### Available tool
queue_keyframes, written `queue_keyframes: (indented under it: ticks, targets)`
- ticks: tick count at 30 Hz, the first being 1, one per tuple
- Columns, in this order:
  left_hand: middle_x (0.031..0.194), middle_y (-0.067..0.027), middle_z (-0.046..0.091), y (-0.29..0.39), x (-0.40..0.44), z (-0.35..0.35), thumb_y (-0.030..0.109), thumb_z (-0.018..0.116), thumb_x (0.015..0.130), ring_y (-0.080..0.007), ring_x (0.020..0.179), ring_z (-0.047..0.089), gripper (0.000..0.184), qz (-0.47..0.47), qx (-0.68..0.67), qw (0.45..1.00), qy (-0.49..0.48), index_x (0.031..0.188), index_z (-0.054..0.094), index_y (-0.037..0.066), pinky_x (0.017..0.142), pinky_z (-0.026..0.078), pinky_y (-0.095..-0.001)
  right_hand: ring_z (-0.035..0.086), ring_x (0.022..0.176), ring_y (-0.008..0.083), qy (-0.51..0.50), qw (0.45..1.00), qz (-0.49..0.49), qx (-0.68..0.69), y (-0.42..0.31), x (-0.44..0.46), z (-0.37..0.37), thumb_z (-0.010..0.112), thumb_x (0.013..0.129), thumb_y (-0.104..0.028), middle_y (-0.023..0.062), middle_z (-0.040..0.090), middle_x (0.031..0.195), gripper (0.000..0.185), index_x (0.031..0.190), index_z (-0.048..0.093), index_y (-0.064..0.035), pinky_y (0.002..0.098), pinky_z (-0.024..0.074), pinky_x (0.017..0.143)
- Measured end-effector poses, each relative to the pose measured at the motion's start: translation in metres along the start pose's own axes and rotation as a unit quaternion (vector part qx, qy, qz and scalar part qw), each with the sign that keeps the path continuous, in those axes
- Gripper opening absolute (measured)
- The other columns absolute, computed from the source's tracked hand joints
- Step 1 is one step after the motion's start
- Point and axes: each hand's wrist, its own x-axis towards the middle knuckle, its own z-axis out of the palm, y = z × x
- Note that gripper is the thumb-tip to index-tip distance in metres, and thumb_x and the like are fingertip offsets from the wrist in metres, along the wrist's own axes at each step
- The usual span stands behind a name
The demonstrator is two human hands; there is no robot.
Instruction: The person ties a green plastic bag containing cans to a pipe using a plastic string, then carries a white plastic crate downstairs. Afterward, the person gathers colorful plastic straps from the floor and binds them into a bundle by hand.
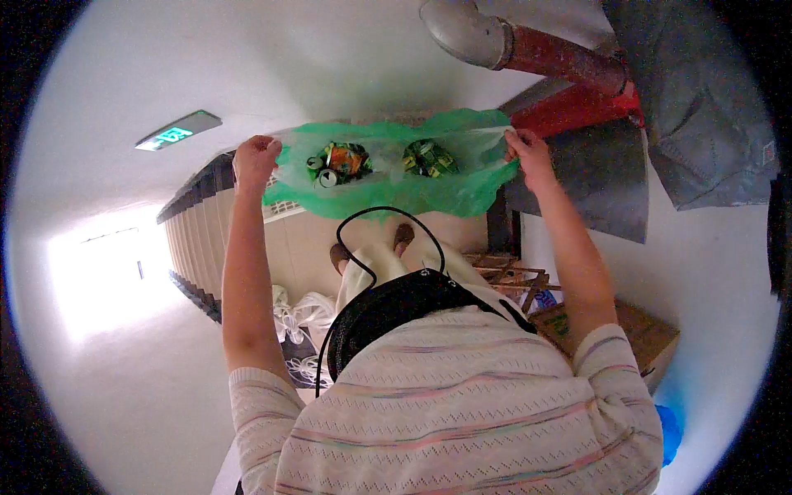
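A translucent green plastic bag (396, 194) is stretched sideways between my two hands. My left hand (257, 159) pinches its left edge, and my right hand (526, 153) grips the right edge near the top. Inside the bag, crushed cans (337, 165) in green, orange and silver lie at the left. A second cluster of green and yellow crushed cans (429, 158) shows at the right. The two clusters sit apart. Both arms reach forward, and the bag is in front of my body, above my feet.
A red pipe (565, 62) with a silver elbow runs at the upper right, beside grey sheets (693, 107). A cardboard box (648, 330) stands at the lower right. White cords (309, 313) lie at the left by the floor. A green exit sign (177, 134) hangs at upper left.
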Motion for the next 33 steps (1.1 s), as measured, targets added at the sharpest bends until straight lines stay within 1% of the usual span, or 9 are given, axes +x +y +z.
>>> queue_keyframes:
  ticks: [6, 8, 11, 15, 17, 20, 26, 31, 33]
  targets:
    - [0.073, -0.0114, 0.063, -0.018, 0.009, -0.002, 0.028, 0.059, 0.068, -0.0207, 0.068, 0.061, 0.030, 0.019, 0.169, 0.985, 0.037, 0.087, 0.063, 0.006, 0.065, 0.046, -0.0312, 0.054, 0.059, 0.0138, 0.070, 0.989, -0.013, -0.128, 0.007, 0.002, 0.006, 0.062, 0.075, -0.018, 0.0051, 0.059, 0.073, 0.020, 0.086, 0.059, -0.0022, 0.0277, 0.0429, 0.052]
    - [0.071, -0.0103, 0.063, -0.024, 0.009, -0.002, 0.025, 0.060, 0.066, -0.0195, 0.065, 0.061, 0.028, 0.013, 0.148, 0.989, 0.020, 0.088, 0.063, 0.006, 0.063, 0.047, -0.0303, 0.055, 0.060, 0.0139, 0.049, 0.995, 0.004, -0.082, 0.002, -0.003, 0.006, 0.061, 0.075, -0.014, 0.0053, 0.059, 0.074, 0.018, 0.088, 0.058, -0.0026, 0.0278, 0.0427, 0.051]
    - [0.069, -0.0088, 0.062, -0.005, -0.005, -0.004, 0.018, 0.061, 0.063, -0.0164, 0.058, 0.060, 0.029, -0.057, -0.015, 0.998, -0.009, 0.090, 0.063, 0.007, 0.059, 0.047, -0.0287, 0.055, 0.061, 0.0146, 0.030, 0.999, 0.035, -0.027, -0.009, -0.010, 0.007, 0.061, 0.075, -0.011, 0.0061, 0.059, 0.076, 0.022, 0.095, 0.056, -0.0034, 0.0292, 0.0430, 0.052]
    - [0.065, -0.0059, 0.059, -0.007, 0.003, -0.004, 0.011, 0.062, 0.061, -0.0121, 0.054, 0.057, 0.036, -0.060, 0.044, 0.996, -0.041, 0.097, 0.060, 0.006, 0.051, 0.046, -0.0261, 0.055, 0.061, 0.0148, 0.037, 0.999, 0.025, 0.021, -0.015, -0.010, 0.008, 0.060, 0.075, -0.010, 0.0056, 0.059, 0.079, 0.029, 0.101, 0.051, -0.0041, 0.0293, 0.0429, 0.052]
    - [0.065, -0.0057, 0.058, -0.004, -0.001, -0.006, 0.008, 0.061, 0.062, -0.0123, 0.054, 0.057, 0.037, -0.061, -0.031, 0.997, -0.043, 0.098, 0.059, 0.005, 0.049, 0.047, -0.0257, 0.055, 0.062, 0.0147, 0.037, 0.998, 0.023, 0.054, -0.009, -0.003, 0.004, 0.060, 0.075, -0.009, 0.0049, 0.059, 0.080, 0.031, 0.104, 0.050, -0.0056, 0.0288, 0.0428, 0.052]
    - [0.067, -0.0064, 0.055, -0.012, 0.004, -0.001, 0.005, 0.060, 0.062, -0.0131, 0.055, 0.057, 0.037, -0.047, -0.122, 0.990, -0.048, 0.099, 0.058, 0.002, 0.047, 0.047, -0.0251, 0.057, 0.067, 0.0143, 0.040, 0.997, 0.042, -0.043, -0.019, -0.001, -0.002, 0.054, 0.080, -0.013, 0.0067, 0.059, 0.090, 0.033, 0.112, 0.046, -0.0079, 0.0259, 0.0430, 0.052]
    - [0.069, -0.0059, 0.055, -0.001, 0.004, -0.027, 0.003, 0.057, 0.063, -0.0124, 0.057, 0.055, 0.037, -0.035, -0.173, 0.983, -0.047, 0.099, 0.055, -0.003, 0.047, 0.044, -0.0226, 0.060, 0.070, 0.0163, 0.064, 0.998, -0.008, 0.025, -0.048, -0.002, -0.015, 0.048, 0.084, -0.011, 0.0071, 0.057, 0.097, 0.035, 0.118, 0.041, -0.0089, 0.0258, 0.0404, 0.048]
    - [0.075, -0.0057, 0.056, 0.047, -0.010, -0.060, 0.003, 0.053, 0.069, -0.0126, 0.063, 0.055, 0.033, 0.011, -0.336, 0.942, -0.001, 0.101, 0.052, -0.006, 0.049, 0.040, -0.0212, 0.055, 0.057, 0.0118, 0.067, 0.996, -0.052, -0.006, -0.079, -0.003, -0.032, 0.053, 0.080, -0.011, 0.0054, 0.060, 0.089, 0.037, 0.116, 0.042, -0.0078, 0.0205, 0.0334, 0.038]
    - [0.078, -0.0057, 0.056, 0.073, -0.021, -0.067, 0.004, 0.054, 0.071, -0.0132, 0.064, 0.056, 0.031, 0.026, -0.328, 0.944, 0.008, 0.101, 0.053, -0.005, 0.051, 0.041, -0.0218, 0.054, 0.056, 0.0110, 0.068, 0.995, -0.075, -0.005, -0.089, -0.006, -0.031, 0.053, 0.080, -0.011, 0.0052, 0.060, 0.088, 0.037, 0.115, 0.042, -0.0076, 0.0202, 0.0336, 0.039]
